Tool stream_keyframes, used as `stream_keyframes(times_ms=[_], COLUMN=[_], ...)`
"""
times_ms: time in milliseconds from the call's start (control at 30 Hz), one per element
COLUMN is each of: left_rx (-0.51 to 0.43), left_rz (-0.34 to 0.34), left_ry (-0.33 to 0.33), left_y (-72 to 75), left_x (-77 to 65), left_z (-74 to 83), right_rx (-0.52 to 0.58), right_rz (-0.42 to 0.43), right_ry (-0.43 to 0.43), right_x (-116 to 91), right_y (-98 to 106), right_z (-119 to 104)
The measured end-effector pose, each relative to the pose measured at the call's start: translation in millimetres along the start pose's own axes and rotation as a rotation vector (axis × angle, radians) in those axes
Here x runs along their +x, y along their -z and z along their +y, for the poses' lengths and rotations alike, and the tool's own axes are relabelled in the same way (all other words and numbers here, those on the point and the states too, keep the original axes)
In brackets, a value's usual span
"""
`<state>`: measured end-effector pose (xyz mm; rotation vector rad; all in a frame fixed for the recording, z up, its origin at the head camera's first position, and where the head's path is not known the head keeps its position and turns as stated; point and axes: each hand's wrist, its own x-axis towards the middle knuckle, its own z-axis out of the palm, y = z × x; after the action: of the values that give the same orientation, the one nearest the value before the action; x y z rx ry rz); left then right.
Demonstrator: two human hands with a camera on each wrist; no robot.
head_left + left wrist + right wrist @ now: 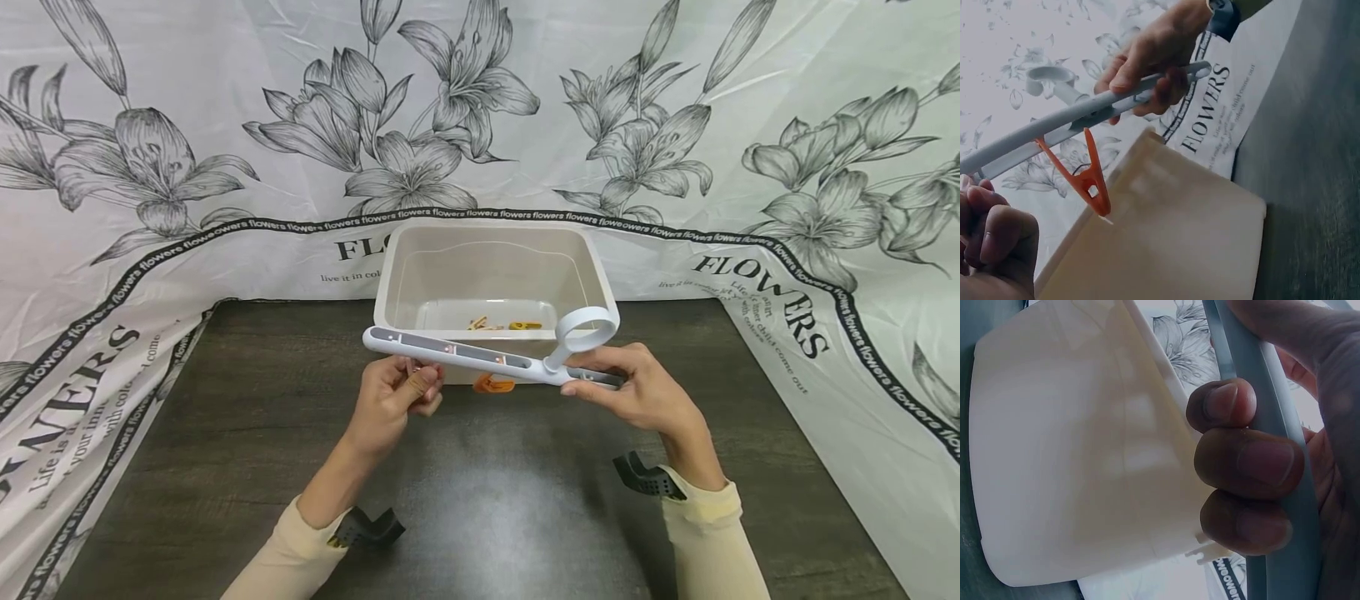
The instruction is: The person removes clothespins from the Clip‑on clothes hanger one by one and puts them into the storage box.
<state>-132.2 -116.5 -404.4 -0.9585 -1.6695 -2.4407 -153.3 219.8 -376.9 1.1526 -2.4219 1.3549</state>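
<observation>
A long white plastic clip hanger with a grey slotted middle and a ring-shaped hook is held up before the bin. My right hand grips its right end, with fingers curled round the bar in the right wrist view. Under the left end, my left hand pinches a small pinkish clip, mostly hidden by the fingers. An orange clothes peg hangs from the bar between the two hands, its jaws pointing down.
A beige plastic bin stands at the back of the dark wooden table, behind the hanger. Several yellow and orange pegs lie on its floor. A flower-printed sheet hangs behind and along both sides.
</observation>
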Motion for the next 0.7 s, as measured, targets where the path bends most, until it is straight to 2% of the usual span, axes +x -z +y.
stream_keyframes(times_ms=[67, 133, 267, 367, 533, 633, 700], left_rx=[-0.012, 0.037, 0.263, 0.382, 0.426, 0.433, 0.469], left_rz=[-0.008, 0.014, 0.112, 0.181, 0.236, 0.233, 0.23], left_ry=[0.005, -0.01, -0.081, -0.134, -0.166, -0.155, -0.163], left_y=[0.5, 0.3, -1.7, -3.9, -6.2, -5.3, -4.3], left_x=[0.2, 0.1, -0.2, 0.2, 0.8, 1.0, 1.0], left_z=[1.0, 2.5, 4.9, 4.7, 3.3, 3.7, 3.8], right_rx=[0.004, -0.002, -0.011, -0.009, -0.004, 0.005, 0.01], right_rz=[-0.002, -0.002, 0.01, 0.016, 0.012, 0.01, 0.007], right_ry=[-0.001, 0.003, 0.019, 0.02, 0.022, 0.033, 0.039], right_x=[0.2, 0.1, -0.8, -1.1, 0.5, 1.1, 1.3], right_y=[-0.2, -0.3, -0.2, -0.3, -0.8, -0.9, -1.0], right_z=[-0.3, -0.2, 1.0, 2.0, 2.1, 2.1, 2.2])
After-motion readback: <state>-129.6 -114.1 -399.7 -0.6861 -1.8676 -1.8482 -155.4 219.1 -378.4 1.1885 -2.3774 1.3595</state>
